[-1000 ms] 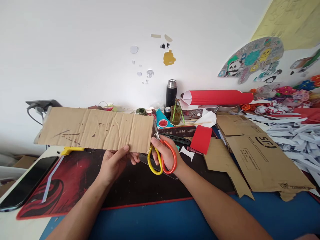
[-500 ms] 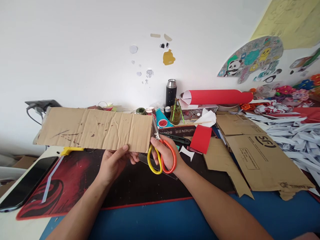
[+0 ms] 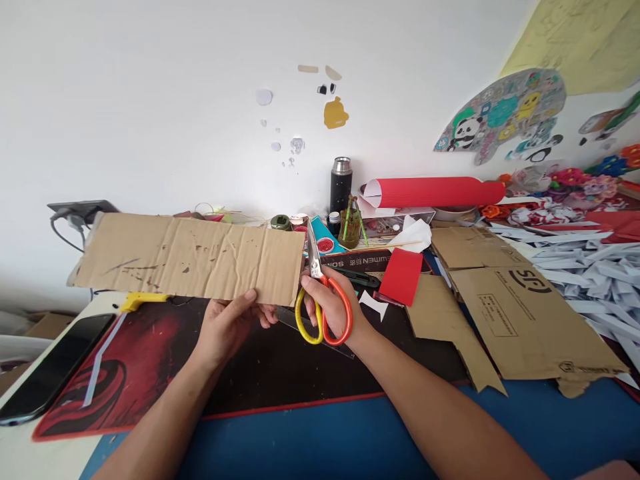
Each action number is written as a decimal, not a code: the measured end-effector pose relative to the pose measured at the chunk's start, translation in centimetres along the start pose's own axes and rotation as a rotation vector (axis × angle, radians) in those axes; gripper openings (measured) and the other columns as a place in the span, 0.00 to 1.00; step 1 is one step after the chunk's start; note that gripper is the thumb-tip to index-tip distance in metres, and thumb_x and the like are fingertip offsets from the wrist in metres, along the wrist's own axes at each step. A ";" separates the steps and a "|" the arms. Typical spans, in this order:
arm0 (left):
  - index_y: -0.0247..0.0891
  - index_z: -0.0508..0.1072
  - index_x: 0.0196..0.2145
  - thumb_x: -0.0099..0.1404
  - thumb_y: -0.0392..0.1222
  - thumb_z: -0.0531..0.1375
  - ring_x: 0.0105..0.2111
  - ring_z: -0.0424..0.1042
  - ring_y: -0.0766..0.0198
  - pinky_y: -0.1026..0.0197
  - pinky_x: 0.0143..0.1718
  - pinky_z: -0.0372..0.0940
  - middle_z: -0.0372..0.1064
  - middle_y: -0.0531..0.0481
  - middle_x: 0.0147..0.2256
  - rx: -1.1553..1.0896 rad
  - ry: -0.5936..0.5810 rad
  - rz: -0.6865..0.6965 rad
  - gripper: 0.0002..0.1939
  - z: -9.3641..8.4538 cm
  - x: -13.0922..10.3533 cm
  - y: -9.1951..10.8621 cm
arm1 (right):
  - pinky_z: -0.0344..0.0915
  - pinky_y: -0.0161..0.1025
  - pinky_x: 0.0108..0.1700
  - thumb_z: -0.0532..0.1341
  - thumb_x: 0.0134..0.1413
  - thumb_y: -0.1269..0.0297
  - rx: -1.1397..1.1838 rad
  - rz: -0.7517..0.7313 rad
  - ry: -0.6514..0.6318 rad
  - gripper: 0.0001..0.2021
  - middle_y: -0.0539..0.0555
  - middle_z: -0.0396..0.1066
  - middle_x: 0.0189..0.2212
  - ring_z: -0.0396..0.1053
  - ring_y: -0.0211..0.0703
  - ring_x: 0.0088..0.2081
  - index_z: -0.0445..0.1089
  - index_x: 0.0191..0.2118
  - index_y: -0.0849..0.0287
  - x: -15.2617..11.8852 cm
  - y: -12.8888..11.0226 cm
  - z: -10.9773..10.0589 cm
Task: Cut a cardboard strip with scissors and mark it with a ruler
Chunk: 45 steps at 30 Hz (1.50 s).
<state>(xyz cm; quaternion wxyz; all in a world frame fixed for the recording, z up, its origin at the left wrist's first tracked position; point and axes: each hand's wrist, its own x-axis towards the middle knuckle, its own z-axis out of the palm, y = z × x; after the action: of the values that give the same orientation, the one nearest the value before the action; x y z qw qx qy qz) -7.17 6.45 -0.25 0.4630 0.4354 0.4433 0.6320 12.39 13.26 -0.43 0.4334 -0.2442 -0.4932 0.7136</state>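
Note:
My left hand (image 3: 233, 327) grips a long strip of cardboard (image 3: 195, 260) by its lower edge, thumb on the front face. The strip is held up above the desk, creased and marked with dark scratches. In my right hand (image 3: 333, 307) is a pair of scissors (image 3: 315, 257) with one yellow and one red handle loop. Their blades point upward just past the strip's right edge and look closed together. Below the hands, a clear ruler (image 3: 340, 347) lies partly hidden on the dark mat (image 3: 280, 373).
A phone (image 3: 55, 367) and a yellow glue gun (image 3: 143, 301) lie at left. Behind stand a black thermos (image 3: 341, 187) and a red paper roll (image 3: 440, 193). Flattened cardboard (image 3: 520, 327), a red card (image 3: 401, 277) and many white paper strips (image 3: 590, 267) are at right.
The scissor blades, earlier mostly edge-on beside the strip's right edge, now show their flat side, slightly right of the strip. The cardboard stays in my left hand, almost still.

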 end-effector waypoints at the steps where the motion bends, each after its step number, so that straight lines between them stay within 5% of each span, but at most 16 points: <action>1: 0.31 0.84 0.27 0.63 0.54 0.74 0.22 0.81 0.54 0.60 0.22 0.75 0.81 0.37 0.26 0.000 0.001 0.000 0.20 0.0 0.0 0.0 | 0.58 0.31 0.17 0.70 0.60 0.43 0.002 0.000 0.002 0.20 0.42 0.68 0.16 0.61 0.35 0.13 0.70 0.38 0.56 0.0 0.0 0.0; 26: 0.32 0.84 0.28 0.65 0.53 0.73 0.23 0.80 0.55 0.59 0.24 0.75 0.80 0.37 0.26 0.043 0.030 0.011 0.19 0.0 -0.1 -0.1 | 0.58 0.33 0.18 0.69 0.60 0.45 -0.064 0.021 0.021 0.18 0.42 0.66 0.16 0.60 0.36 0.14 0.69 0.37 0.54 -0.1 -0.4 0.1; 35: 0.34 0.82 0.26 0.62 0.51 0.72 0.22 0.78 0.57 0.61 0.21 0.72 0.80 0.40 0.25 0.032 0.163 0.053 0.17 -0.5 0.4 0.2 | 0.59 0.32 0.18 0.69 0.61 0.49 -0.094 0.036 -0.033 0.15 0.42 0.65 0.16 0.60 0.36 0.15 0.70 0.36 0.54 -0.5 -0.8 0.4; 39: 0.35 0.80 0.24 0.59 0.51 0.73 0.21 0.77 0.58 0.63 0.20 0.70 0.79 0.43 0.23 0.003 0.252 0.096 0.17 -1.3 1.0 0.8 | 0.59 0.32 0.18 0.71 0.60 0.48 -0.112 0.082 -0.114 0.16 0.42 0.66 0.17 0.61 0.35 0.15 0.70 0.36 0.54 -0.8 -1.6 0.5; 45: 0.37 0.77 0.23 0.56 0.50 0.74 0.21 0.76 0.61 0.64 0.21 0.70 0.77 0.48 0.22 -0.032 0.332 0.128 0.16 -2.3 1.5 1.2 | 0.63 0.31 0.20 0.76 0.56 0.52 -0.191 0.259 -0.434 0.16 0.42 0.66 0.19 0.63 0.34 0.17 0.72 0.33 0.55 -1.8 -1.9 0.9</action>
<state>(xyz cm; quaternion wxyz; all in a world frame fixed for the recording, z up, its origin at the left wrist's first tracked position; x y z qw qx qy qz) -9.86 7.34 0.57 0.3495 0.3450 0.4749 0.7303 13.28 11.55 1.57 0.1976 -0.1862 -0.6043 0.7491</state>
